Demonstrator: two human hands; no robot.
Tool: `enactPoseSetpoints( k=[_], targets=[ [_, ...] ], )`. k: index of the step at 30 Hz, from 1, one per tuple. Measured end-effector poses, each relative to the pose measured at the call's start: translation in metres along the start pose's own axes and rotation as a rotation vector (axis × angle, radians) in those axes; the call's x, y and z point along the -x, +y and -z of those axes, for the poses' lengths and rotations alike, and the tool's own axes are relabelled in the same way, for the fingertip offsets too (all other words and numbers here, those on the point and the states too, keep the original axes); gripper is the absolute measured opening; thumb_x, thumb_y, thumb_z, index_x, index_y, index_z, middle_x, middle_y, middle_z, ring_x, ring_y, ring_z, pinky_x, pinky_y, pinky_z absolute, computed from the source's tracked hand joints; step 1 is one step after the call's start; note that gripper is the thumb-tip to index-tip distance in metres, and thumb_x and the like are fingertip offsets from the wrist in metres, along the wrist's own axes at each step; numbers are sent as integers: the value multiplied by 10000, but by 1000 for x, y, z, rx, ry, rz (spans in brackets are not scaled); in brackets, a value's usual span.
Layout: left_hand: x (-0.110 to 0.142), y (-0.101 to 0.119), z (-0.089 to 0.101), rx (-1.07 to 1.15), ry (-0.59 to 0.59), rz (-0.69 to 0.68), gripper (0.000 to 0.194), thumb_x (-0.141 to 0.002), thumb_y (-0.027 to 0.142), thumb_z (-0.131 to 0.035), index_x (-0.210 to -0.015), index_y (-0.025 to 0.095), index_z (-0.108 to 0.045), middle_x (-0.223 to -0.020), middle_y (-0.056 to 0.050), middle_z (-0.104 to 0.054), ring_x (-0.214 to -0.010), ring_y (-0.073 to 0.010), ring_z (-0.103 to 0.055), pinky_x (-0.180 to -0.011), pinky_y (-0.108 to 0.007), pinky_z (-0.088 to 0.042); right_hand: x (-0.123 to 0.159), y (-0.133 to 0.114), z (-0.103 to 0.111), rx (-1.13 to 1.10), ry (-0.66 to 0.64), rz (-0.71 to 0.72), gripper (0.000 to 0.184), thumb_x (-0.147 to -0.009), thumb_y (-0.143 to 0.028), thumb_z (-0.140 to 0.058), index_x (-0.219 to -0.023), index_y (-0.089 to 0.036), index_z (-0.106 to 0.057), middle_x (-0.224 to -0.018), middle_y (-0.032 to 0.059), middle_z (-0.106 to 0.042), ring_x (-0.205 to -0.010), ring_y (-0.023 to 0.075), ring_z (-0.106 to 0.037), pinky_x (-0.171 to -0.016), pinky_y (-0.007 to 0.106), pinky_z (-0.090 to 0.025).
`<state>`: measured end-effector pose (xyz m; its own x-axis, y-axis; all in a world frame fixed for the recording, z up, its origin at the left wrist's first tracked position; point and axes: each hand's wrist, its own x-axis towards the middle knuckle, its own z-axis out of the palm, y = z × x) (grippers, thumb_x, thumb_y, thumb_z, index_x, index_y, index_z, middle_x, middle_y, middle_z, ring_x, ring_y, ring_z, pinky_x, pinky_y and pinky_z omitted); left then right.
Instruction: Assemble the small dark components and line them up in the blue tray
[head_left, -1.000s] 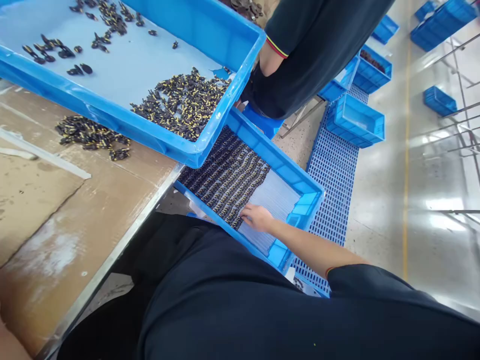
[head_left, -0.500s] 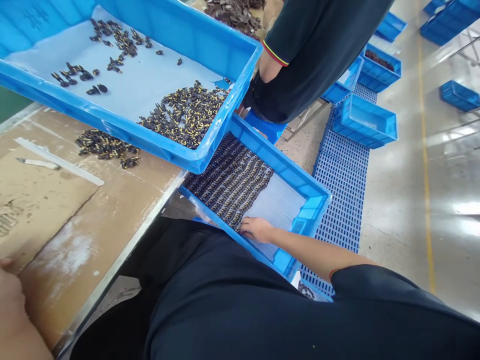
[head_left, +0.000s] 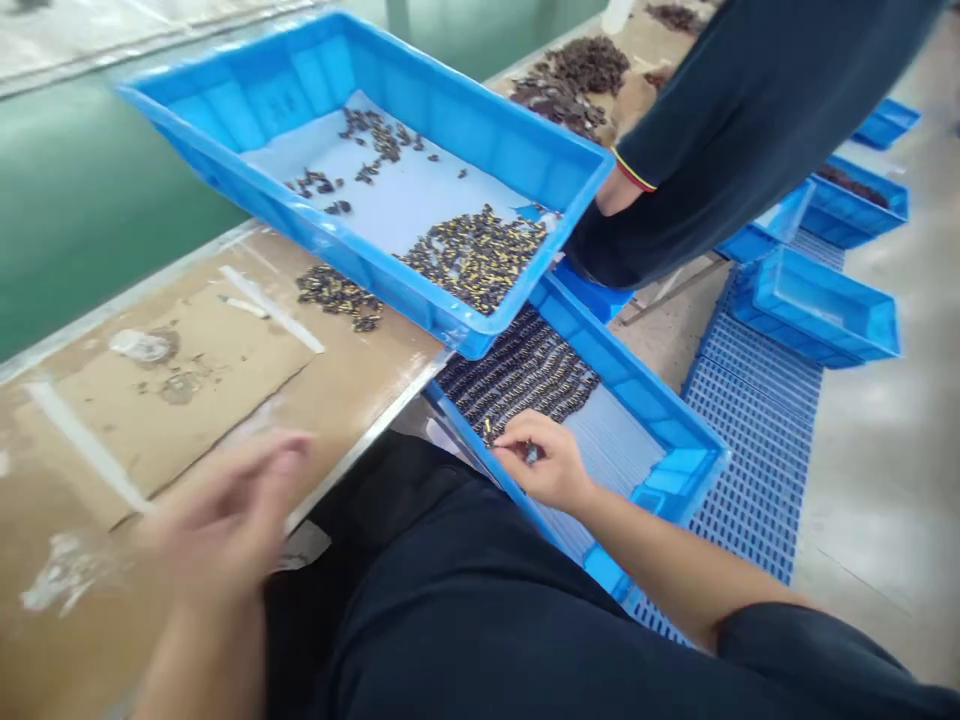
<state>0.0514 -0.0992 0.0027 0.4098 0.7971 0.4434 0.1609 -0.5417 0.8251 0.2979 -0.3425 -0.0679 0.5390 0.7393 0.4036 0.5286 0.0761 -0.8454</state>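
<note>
Blue plastic crate point(head_left: 637, 395) holding rows of dark-and-yellow pieces point(head_left: 517, 375); right hand point(head_left: 541, 460) above them, grip closed on one small piece point(head_left: 530, 453). Left hand point(head_left: 225, 510), blurred over the cardboard-covered worktop point(head_left: 187, 370), grip impossible to tell. Second blue crate point(head_left: 450, 120) tilted on the worktop's edge, holding loose pieces point(head_left: 472, 258).

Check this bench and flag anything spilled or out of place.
A loose heap of dark, yellow-marked pieces lies on the cardboard outside the upper blue crate. It looks spilled, since the pieces in the lower blue crate sit in neat rows.
</note>
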Motion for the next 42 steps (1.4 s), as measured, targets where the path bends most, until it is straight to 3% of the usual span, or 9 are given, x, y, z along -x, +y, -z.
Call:
enactPoseSetpoints(
  k=[3, 4, 7, 12, 18, 22, 28, 36, 42],
  targets=[
    [35, 50, -34, 294, -186, 188, 139, -862, 153, -806, -995, 192, -826, -953, -70, -824, -793, -188, -795, -776, -271, -678, -37, -48, -40, -28, 153, 318, 235, -857, -77, -761, -1016, -246, -724, -854, 9, -686, -693, 136, -641, -621, 285, -571],
    [42, 61, -41, 405, -174, 243, 177, -863, 150, -809, -1035, 190, -816, -1001, -85, -826, -815, -198, -806, -785, -270, -686, -46, -60, -53, -48, 176, 380, 272, -849, -58, -763, -1037, -250, -719, -863, 7, -683, -698, 137, -646, -620, 286, -576],
    [50, 76, -46, 618, -39, 323, 237, -849, 125, -828, -1069, 210, -803, -1079, -89, -824, -892, -204, -817, -826, -238, -684, -60, -84, -88, -128, 170, 497, 314, -841, -41, -773, -1063, -255, -713, -859, -3, -680, -681, 132, -646, -592, 279, -575],
    [59, 70, -24, 652, 185, 218, 197, -855, 77, -810, -995, 217, -812, -1057, -66, -828, -957, -202, -812, -874, -219, -673, -61, -100, -121, -222, 32, 590, 340, -848, -52, -775, -1095, -281, -729, -843, -4, -669, -683, 143, -650, -572, 287, -577],
    [80, 48, -4, 380, 237, 131, 431, -857, 49, -796, -1229, 265, -772, -1165, -68, -808, -999, -205, -805, -920, -273, -680, -64, -109, -129, -308, -200, 399, 474, -904, -152, -737, -1351, -296, -672, -1003, 51, -717, -854, 196, -698, -739, 364, -647],
    [86, 41, 6, 254, 268, 19, 512, -833, 14, -802, -1275, 268, -755, -1182, -63, -801, -1027, -196, -794, -954, -284, -673, -69, -115, -131, -323, -349, 434, 368, -907, -136, -772, -1226, -318, -750, -1042, 44, -752, -885, 194, -734, -759, 348, -647],
    [82, 48, 11, 437, 291, 124, 344, -839, 50, -820, -1138, 213, -770, -1058, -65, -824, -948, -193, -811, -855, -246, -691, -65, -119, -134, -442, -375, 292, 301, -903, -131, -799, -1153, -295, -776, -993, 31, -779, -859, 183, -743, -750, 340, -642],
    [79, 51, 10, 522, 289, 163, 294, -831, 41, -826, -1068, 197, -752, -1021, -58, -827, -925, -183, -814, -842, -212, -685, -64, -124, -134, -436, -369, 120, 167, -932, -199, -785, -1066, -296, -805, -962, 21, -802, -855, 190, -757, -756, 348, -660],
    [79, 48, 8, 500, 294, 210, 243, -830, 101, -851, -1028, 185, -737, -1021, -79, -826, -927, -214, -816, -813, -243, -698, -63, -124, -132, -447, -381, 74, 160, -944, -203, -776, -1070, -298, -807, -971, 14, -801, -861, 178, -751, -776, 341, -651]
  ],
)
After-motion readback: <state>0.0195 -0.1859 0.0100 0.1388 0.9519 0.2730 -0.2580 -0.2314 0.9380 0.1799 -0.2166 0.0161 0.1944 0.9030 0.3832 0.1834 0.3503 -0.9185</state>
